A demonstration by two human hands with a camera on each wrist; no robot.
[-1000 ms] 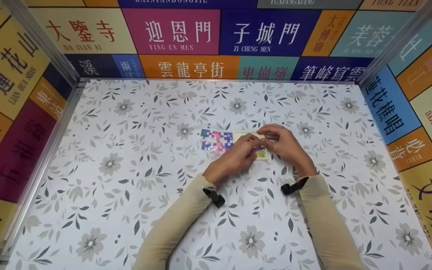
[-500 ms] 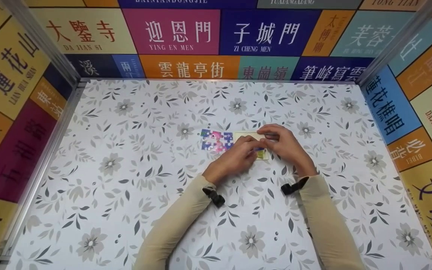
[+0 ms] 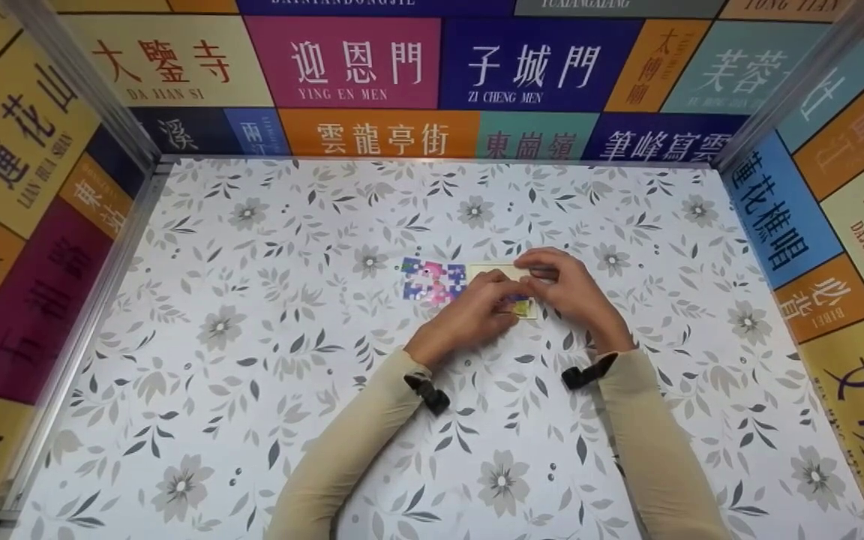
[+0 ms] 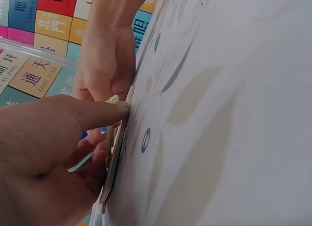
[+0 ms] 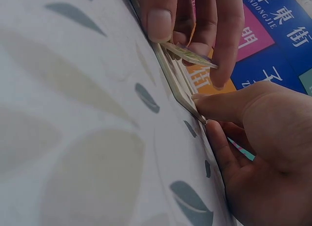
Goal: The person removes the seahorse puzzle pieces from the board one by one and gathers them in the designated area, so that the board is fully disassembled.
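My left hand (image 3: 466, 311) reaches in over a cream-rimmed puzzle board (image 3: 490, 266). In the right wrist view its thumb and fingers pinch a thin puzzle piece (image 5: 192, 55), tilted just above the board's rim. My right hand (image 3: 571, 289) grips the board's right side, its thumb at the corner in the right wrist view. A yellow-green and blue printed patch (image 3: 522, 308) shows at the board's lower right. Most of the board's inside is hidden under my hands. Left of it, a block of joined blue and pink puzzle pieces (image 3: 432, 282) lies flat on the table.
White cloth with grey flowers and leaves covers the table (image 3: 252, 405). Upright panels with coloured lettered blocks (image 3: 372, 64) stand along the back and both sides. A black wrist camera (image 3: 428, 394) is strapped over each beige sleeve.
My left hand's fingers have shifted slightly at the lower edge of the board. My right hand, the board and the joined pieces stay in place.
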